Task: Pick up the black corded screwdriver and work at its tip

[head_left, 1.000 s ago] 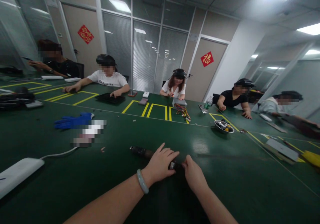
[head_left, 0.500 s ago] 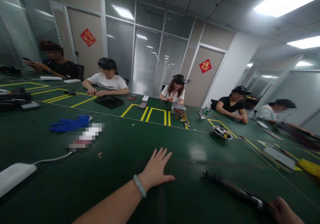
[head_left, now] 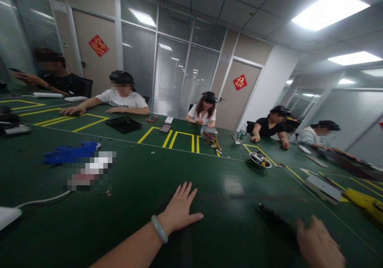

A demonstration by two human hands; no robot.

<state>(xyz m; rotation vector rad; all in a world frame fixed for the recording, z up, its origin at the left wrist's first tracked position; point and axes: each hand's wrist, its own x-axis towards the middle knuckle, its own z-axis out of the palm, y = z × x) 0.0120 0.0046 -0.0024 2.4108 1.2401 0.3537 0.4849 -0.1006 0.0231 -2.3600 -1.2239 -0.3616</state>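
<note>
My left hand [head_left: 181,208] lies flat on the green table [head_left: 134,228] with its fingers spread, holding nothing. A pale green bangle [head_left: 159,229] circles that wrist. To the right, a long dark rod-like thing with uneven, jointed-looking sections [head_left: 277,219] lies slantwise; I cannot make out its kind. My right hand [head_left: 320,242] is at its near end, smeared by motion and covering part of it. Whether the fingers grip it or only hover over it does not show.
Blue gloves [head_left: 70,153] and a white power strip [head_left: 8,217] with a cord lie at left. Ahead are a black tray [head_left: 123,124], a grey box with coloured wires [head_left: 208,130], a water bottle [head_left: 241,134] and a metal bowl [head_left: 260,160]. Several people sit across the table.
My right hand has moved forward along the dark thing from its near end and now hides more of it. The left hand stays flat. Across the table, one person's arm has stretched out leftward.
</note>
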